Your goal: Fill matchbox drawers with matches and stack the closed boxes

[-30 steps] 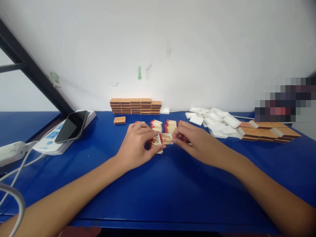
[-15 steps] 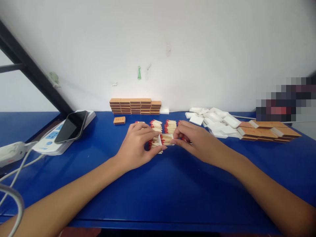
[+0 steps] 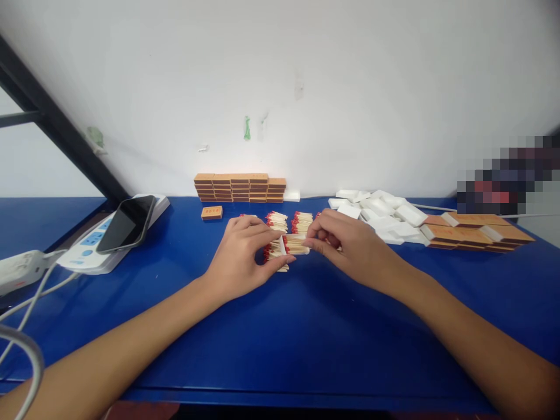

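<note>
Between my hands is a white matchbox tray [image 3: 282,245] with red-tipped matches [image 3: 296,244] lying in it. My left hand [image 3: 242,254] grips the tray's left end, thumb at the near side and fingers at the far side. At the tray's right end, my right hand [image 3: 339,239] has thumb and forefinger pinched on the tray or the match ends; which one I cannot make out. Piles of loose matches [image 3: 276,221] lie just behind the tray, and more matches [image 3: 273,252] show beside my left hand, partly hidden by it.
Closed matchboxes [image 3: 231,188] are stacked against the wall, with a single matchbox [image 3: 212,213] in front. White empty trays [image 3: 380,216] lie heaped at right, beside stacked matchbox sleeves [image 3: 468,233]. A phone [image 3: 128,224] rests on a power strip [image 3: 90,256] at left.
My right hand has shifted slightly at the tray's right end, its fingers curling in closer. My left hand keeps its grip on the tray.
</note>
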`<state>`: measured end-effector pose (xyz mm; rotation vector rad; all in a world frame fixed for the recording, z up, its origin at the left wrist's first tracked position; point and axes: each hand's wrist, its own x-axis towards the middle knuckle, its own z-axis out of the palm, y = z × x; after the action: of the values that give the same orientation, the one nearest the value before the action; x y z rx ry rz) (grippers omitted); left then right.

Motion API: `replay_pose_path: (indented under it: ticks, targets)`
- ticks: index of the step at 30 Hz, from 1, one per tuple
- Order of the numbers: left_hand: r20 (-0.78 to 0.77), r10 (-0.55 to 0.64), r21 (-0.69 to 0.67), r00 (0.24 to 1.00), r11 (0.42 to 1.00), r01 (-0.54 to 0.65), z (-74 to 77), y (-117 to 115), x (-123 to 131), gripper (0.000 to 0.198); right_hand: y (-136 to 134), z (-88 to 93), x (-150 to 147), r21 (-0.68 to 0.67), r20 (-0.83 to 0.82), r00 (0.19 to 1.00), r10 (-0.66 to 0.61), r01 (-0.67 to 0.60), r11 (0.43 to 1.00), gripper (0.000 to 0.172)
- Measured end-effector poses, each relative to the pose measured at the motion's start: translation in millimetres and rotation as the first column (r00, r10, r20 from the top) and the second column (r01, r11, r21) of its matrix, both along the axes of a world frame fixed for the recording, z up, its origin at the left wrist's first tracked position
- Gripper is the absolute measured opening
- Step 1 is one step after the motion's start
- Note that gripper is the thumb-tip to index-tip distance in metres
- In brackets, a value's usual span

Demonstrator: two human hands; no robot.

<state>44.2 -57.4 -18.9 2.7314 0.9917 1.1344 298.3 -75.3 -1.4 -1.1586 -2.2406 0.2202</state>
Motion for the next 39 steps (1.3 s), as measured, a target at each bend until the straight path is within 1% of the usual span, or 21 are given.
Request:
replay_pose_path:
  ticks: [2,4,7,9,17,22,27,39]
  targets:
    - [0.021,0.051,0.002,0.998,0.999,-0.051,-0.7,1,-1,0.036,4,-1.2,6,0.003,0.031,0.998,-0.050,0.050,0.999,0.017]
    - [0.042,0.091,-0.002,0.995,0.996,-0.091,-1.5,3,-2,0.035,9,-4.0,12,-0.014,0.097,0.993,-0.061,0.063,0.998,0.017]
    - [0.049,0.111,-0.010,0.993,0.994,-0.110,-2.1,6,-4,0.033,15,-9.4,17,-0.077,0.183,0.983,-0.001,0.016,0.997,0.015]
    - [0.038,0.110,-0.011,0.993,0.994,-0.109,-1.9,6,-4,0.033,17,-12.2,17,-0.113,0.202,0.979,0.037,-0.014,0.994,0.014]
    - [0.032,0.103,-0.008,0.994,0.995,-0.103,0.5,4,-3,0.033,17,-14.4,13,-0.150,0.227,0.973,0.042,-0.007,0.989,0.010]
    - [0.034,0.098,0.004,0.995,0.995,-0.098,-1.0,5,-3,0.034,17,-14.3,13,-0.146,0.212,0.975,0.060,-0.029,0.989,0.011]
    - [0.024,0.092,-0.004,0.995,0.996,-0.092,-1.9,5,-3,0.035,17,-15.7,14,-0.165,0.222,0.974,0.049,-0.011,0.986,0.010]
    - [0.017,0.088,-0.015,0.996,0.996,-0.088,-2.7,5,-4,0.035,19,-19.5,14,-0.173,0.221,0.973,0.061,-0.023,0.985,0.010]
